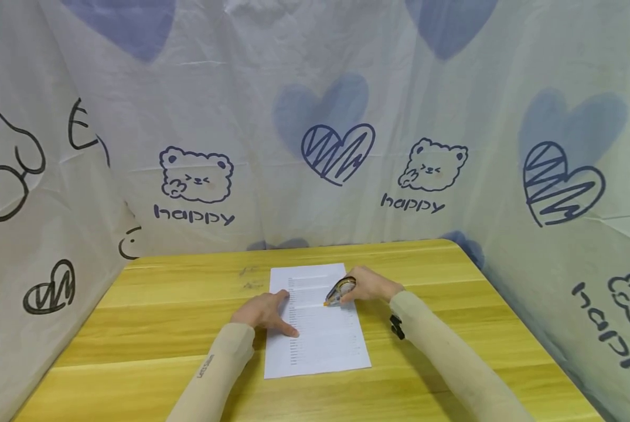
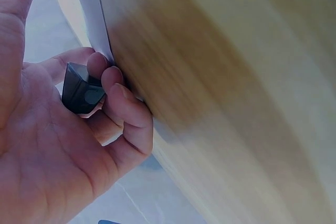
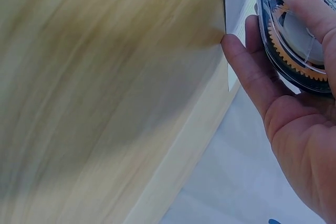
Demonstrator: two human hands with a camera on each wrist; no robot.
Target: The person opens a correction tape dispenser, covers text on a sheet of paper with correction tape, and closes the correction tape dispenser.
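A printed sheet of paper [image 1: 325, 354] lies on the wooden table. My right hand [image 1: 370, 284] grips a correction tape dispenser [image 1: 343, 286] with a clear case, its orange tip touching or just above the middle of the page. Orange toothed gears show inside the correction tape [image 3: 296, 45] in the right wrist view. My left hand [image 1: 262, 310] rests on the sheet's left side, thumb and a finger spread over the lines of text. In the left wrist view, a dark translucent cap [image 2: 81, 93] sits held among that hand's curled fingers.
The yellow wood-grain table [image 1: 151, 328] reaches back to a white cloth [image 1: 272, 129] printed with bears, hearts and the word "happy". The same cloth hangs on both sides. A small black piece [image 1: 397, 327] is on the right sleeve at the wrist.
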